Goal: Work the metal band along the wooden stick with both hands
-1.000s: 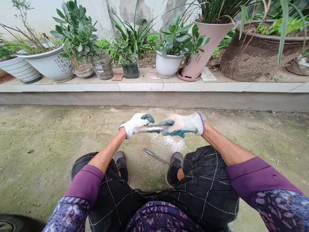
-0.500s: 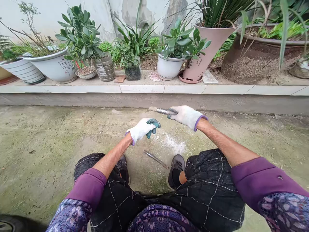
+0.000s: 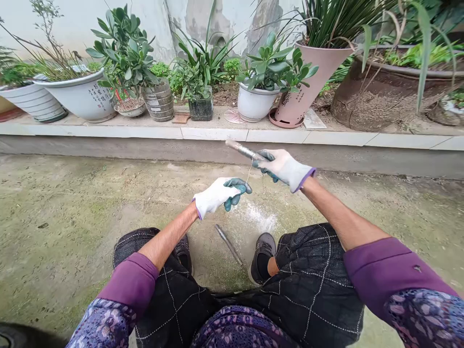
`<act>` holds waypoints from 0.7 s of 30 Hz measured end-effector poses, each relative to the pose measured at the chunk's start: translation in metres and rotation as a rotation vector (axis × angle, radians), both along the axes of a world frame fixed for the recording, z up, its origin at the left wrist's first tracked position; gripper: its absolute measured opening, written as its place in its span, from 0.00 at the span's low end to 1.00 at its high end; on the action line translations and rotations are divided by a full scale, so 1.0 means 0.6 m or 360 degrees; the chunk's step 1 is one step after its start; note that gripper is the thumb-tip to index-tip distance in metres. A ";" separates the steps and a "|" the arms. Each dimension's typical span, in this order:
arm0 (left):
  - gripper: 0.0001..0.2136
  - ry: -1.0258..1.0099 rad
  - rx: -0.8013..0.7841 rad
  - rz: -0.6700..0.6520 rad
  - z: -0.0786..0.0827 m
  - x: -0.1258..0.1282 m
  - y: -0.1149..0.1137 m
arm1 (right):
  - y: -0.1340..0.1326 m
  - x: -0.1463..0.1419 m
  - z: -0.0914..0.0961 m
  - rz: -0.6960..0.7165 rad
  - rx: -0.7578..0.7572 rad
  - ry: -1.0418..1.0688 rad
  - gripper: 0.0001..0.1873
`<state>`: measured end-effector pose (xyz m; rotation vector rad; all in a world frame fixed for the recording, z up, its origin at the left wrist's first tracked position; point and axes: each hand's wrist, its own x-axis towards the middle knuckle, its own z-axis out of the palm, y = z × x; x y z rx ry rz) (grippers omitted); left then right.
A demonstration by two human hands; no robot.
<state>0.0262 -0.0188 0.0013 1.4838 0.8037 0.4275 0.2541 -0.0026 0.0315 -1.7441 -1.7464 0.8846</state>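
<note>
My right hand (image 3: 282,166), in a white glove with green-coated fingers, is closed around a greyish rod with a shiny silver, wound-looking middle (image 3: 243,149). Its free end points up and left. My left hand (image 3: 226,193), gloved alike, is lower and to the left, with fingers pinched together. A thin pale strand, string or wire (image 3: 250,170), runs from these fingertips up to the rod beside my right hand. On the concrete between my shoes lies a second slim rod (image 3: 229,244), silvery toward its upper end.
White powder (image 3: 259,216) is scattered on the concrete floor (image 3: 72,203) below my hands. Ahead, a low tiled ledge (image 3: 213,134) carries several potted plants, including a white pot (image 3: 256,104), a pink pot (image 3: 308,72) and a large brown pot (image 3: 384,96).
The rod in my right hand has tilted, its free end rising. My left hand has shifted right, the strand still between the hands. The rod on the floor looks turned more steeply.
</note>
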 end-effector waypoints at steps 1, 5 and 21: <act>0.13 0.0019 0.0012 0.0043 -0.003 -0.001 0.006 | -0.008 -0.003 0.008 0.0022 -0.0073 0.0186 0.18; 0.09 0.0210 0.0211 0.0312 -0.017 -0.017 0.043 | -0.048 -0.016 0.026 0.0568 -0.0463 0.0401 0.22; 0.13 0.0047 -0.0036 0.0240 -0.034 0.004 0.017 | -0.010 -0.009 -0.012 0.0123 -0.0069 -0.0424 0.13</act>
